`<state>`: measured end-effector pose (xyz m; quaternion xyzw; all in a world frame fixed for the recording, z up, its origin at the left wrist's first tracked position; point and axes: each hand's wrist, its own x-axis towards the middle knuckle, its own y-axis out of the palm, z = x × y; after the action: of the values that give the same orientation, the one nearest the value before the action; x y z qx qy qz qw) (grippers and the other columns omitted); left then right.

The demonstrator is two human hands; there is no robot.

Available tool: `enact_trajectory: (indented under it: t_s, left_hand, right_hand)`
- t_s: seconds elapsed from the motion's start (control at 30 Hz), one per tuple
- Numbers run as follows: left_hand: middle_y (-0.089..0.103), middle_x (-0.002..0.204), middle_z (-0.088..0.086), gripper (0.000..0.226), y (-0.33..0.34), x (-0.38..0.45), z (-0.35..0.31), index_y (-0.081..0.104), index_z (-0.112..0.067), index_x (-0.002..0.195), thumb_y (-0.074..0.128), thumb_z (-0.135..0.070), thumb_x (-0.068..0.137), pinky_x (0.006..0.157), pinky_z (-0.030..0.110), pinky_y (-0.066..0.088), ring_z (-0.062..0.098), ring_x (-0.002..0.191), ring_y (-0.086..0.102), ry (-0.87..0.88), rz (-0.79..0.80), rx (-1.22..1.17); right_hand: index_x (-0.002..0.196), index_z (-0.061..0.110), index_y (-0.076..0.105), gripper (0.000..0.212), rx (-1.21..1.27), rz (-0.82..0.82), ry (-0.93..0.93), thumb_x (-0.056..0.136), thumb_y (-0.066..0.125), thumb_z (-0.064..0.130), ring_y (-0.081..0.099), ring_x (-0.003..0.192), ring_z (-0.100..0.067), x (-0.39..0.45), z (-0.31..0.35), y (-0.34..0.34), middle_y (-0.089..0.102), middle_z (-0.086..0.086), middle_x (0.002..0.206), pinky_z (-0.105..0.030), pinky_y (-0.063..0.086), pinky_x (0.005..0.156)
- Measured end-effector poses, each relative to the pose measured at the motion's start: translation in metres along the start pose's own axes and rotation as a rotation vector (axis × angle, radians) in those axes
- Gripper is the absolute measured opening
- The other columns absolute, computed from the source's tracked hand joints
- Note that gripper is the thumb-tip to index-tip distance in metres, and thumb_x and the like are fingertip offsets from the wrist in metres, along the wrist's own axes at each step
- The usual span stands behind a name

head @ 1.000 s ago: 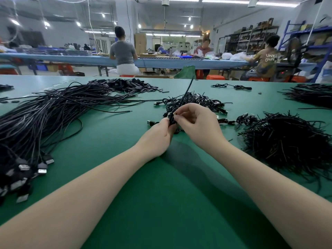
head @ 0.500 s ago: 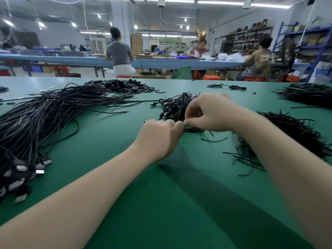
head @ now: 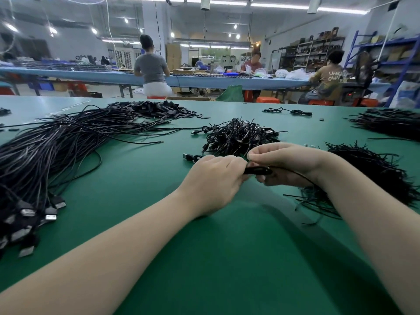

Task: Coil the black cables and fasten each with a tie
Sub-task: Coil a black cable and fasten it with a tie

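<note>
Both left hand (head: 212,180) and right hand (head: 286,163) grip a coiled cable (head: 258,170); distant shirt (head: 332,78) reads "UNKN OWN"

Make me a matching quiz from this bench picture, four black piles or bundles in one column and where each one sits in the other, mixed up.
1. uncoiled cables
2. coiled cables pile
3. loose ties pile
4. cable bundle

A. between both hands
B. right of the hands
C. table's left side
D. just beyond the hands

Pairs: 1-C, 2-D, 3-B, 4-A

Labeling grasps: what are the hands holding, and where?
Both hold one coiled black cable: left hand grips its left end, right hand its right end.
</note>
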<state>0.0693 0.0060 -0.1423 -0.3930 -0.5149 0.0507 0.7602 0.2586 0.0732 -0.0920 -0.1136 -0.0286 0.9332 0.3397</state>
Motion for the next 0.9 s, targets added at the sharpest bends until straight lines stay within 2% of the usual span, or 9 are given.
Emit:
enact_trajectory:
  t_s: [0.07,0.13,0.17,0.23,0.33,0.43,0.6,0.8,0.9]
  left_hand:
    - [0.06,0.077,0.001,0.027,0.002,0.0,-0.004,0.055,-0.007,0.091,0.039,-0.028,0.097,0.06,0.036,0.04,0.031,0.07,0.058,-0.223,-0.03,-0.265]
    - [0.057,0.079,-0.013,0.025,0.006,0.0,-0.004,0.051,-0.011,0.094,0.036,-0.032,0.098,0.065,0.03,0.041,0.014,0.075,0.057,-0.417,-0.074,-0.524]
    - [0.057,0.078,-0.014,0.024,0.008,0.001,-0.004,0.049,-0.012,0.094,0.036,-0.032,0.099,0.065,0.022,0.042,0.005,0.073,0.056,-0.493,-0.111,-0.61]
    - [0.057,0.078,-0.013,0.017,0.013,0.003,0.0,0.048,-0.013,0.096,0.039,-0.025,0.102,0.066,0.013,0.043,-0.005,0.068,0.055,-0.648,-0.183,-0.745]
    - [0.056,0.084,-0.01,0.011,0.019,0.004,0.008,0.046,-0.023,0.095,0.04,-0.018,0.103,0.076,0.022,0.048,-0.003,0.071,0.057,-0.825,-0.193,-0.913]
    - [0.05,0.08,-0.004,0.016,0.021,0.003,0.013,0.046,-0.024,0.089,0.039,-0.018,0.103,0.075,0.034,0.043,0.013,0.074,0.049,-0.898,-0.132,-0.987]
    - [0.043,0.073,-0.006,0.016,0.024,0.002,0.017,0.044,-0.024,0.087,0.04,-0.021,0.103,0.06,0.026,0.032,0.01,0.064,0.037,-0.912,-0.067,-0.985]
    - [0.04,0.06,-0.012,0.015,0.023,0.001,0.018,0.043,-0.023,0.088,0.04,-0.02,0.103,0.051,0.019,0.03,0.004,0.051,0.034,-0.896,-0.021,-1.063]
    - [0.044,0.067,-0.007,0.014,0.024,0.0,0.017,0.044,-0.026,0.09,0.04,-0.021,0.103,0.052,0.019,0.031,0.004,0.051,0.034,-0.872,0.012,-1.067]
  right_hand:
    - [0.083,0.019,0.065,0.004,0.179,0.045,-0.04,0.08,0.067,0.021,0.063,0.065,-0.013,0.006,-0.006,0.006,0.066,0.001,0.081,-0.022,0.049,0.057]
    - [0.082,0.02,0.062,0.002,0.279,0.043,-0.074,0.083,0.062,0.022,0.065,0.07,-0.013,0.013,-0.008,0.017,0.065,0.004,0.077,-0.022,0.047,0.058]
    - [0.082,0.021,0.061,0.005,0.314,0.012,-0.087,0.085,0.059,0.023,0.066,0.072,-0.012,0.018,-0.008,0.023,0.065,0.005,0.075,-0.021,0.048,0.058]
    - [0.087,0.019,0.058,0.005,0.393,-0.109,-0.12,0.091,0.056,0.02,0.068,0.068,-0.01,0.029,-0.01,0.038,0.067,0.005,0.071,-0.02,0.051,0.056]
    - [0.09,0.014,0.054,0.005,0.529,-0.301,-0.167,0.096,0.054,0.014,0.066,0.059,-0.01,0.044,-0.019,0.059,0.068,0.002,0.066,-0.019,0.052,0.054]
    - [0.092,0.014,0.055,0.003,0.565,-0.417,-0.182,0.095,0.057,0.014,0.064,0.055,-0.011,0.05,-0.029,0.067,0.069,-0.001,0.066,-0.019,0.049,0.052]
    - [0.087,0.012,0.066,0.012,0.484,-0.471,-0.188,0.084,0.071,0.023,0.06,0.052,-0.01,0.047,-0.033,0.064,0.069,-0.002,0.068,-0.018,0.046,0.048]
    - [0.082,0.012,0.069,0.01,0.461,-0.371,-0.093,0.084,0.071,0.022,0.06,0.055,-0.008,0.042,-0.029,0.058,0.067,0.002,0.065,-0.015,0.045,0.05]
    - [0.076,0.011,0.067,0.012,0.513,-0.296,-0.007,0.084,0.068,0.019,0.059,0.053,-0.007,0.037,-0.026,0.053,0.065,0.003,0.063,-0.015,0.046,0.049]
